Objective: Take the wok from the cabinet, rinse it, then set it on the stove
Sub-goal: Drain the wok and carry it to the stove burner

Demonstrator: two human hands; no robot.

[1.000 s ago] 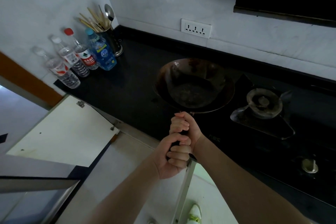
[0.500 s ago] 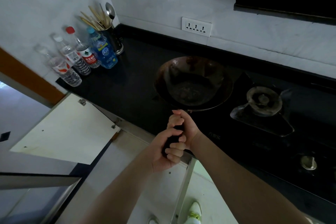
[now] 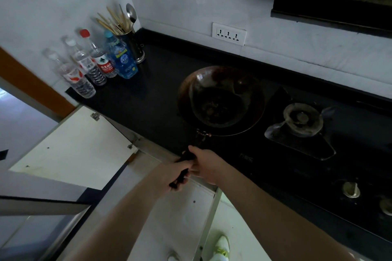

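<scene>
The two hands have slid apart on the handle since a moment ago, when they were stacked tight, one right on top of the other. The wok has stayed in about the same spot.

Closest to the person, the left hand (image 3: 177,172) is wrapped around the back end of the dark handle (image 3: 184,164). Its fingers curl under the handle and hold it. The right hand (image 3: 204,162) is just ahead of it, a bit nearer the wok. Its thumb lies along the top of the handle, and the fingers look looser, but how tightly they grip cannot be told. The two hands touch each other.

The handle runs forward from the hands to the wok (image 3: 221,100). The wok is in front of the hands, over the left side of the black stove (image 3: 244,154). It is round, dark and rusty brown inside.

To the right of the wok is a bare burner (image 3: 302,117). Nearer on the right is a knob (image 3: 351,189).

To the left, a white cabinet door (image 3: 70,150) stands open under the counter.

Farther back in the left corner stand four bottles (image 3: 95,63) in a row. Beside them is a holder of chopsticks and a spoon (image 3: 127,36). A white outlet (image 3: 229,34) is on the far wall.
</scene>
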